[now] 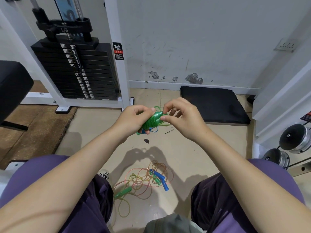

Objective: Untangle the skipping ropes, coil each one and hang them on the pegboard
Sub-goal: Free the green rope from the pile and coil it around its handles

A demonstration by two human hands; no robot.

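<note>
One rope is in hand and near the end of its coiling, by my reading. The left hand [134, 117] grips the green rope [152, 121], fingers curled round its handles, with the cord wound in tight turns about them. The right hand [178, 115] pinches the loose cord at the handle tip between thumb and forefinger; a few free loops project beyond the fingers. A scrap of blue shows under the left hand; whether it belongs to this rope cannot be told.

Remaining work lies on the floor [193, 148] between the person's knees: a tangle [144, 179] of thin orange and yellowish cords, knotted together with blue handles [159, 179] and a green handle [122, 194]. It appears to hold at least two ropes, none separated or coiled. Exact count cannot be told.

No pegboard is in view, and nothing is seen hung. Judgement: the task is in its early part; one coil nearly closed, the tangle untouched, and all hanging outstanding.

Small debris lies on the floor just below the hands. A weight stack [75, 69] stands at left, a black mat [213, 105] against the wall, dumbbells [292, 142] at right.
</note>
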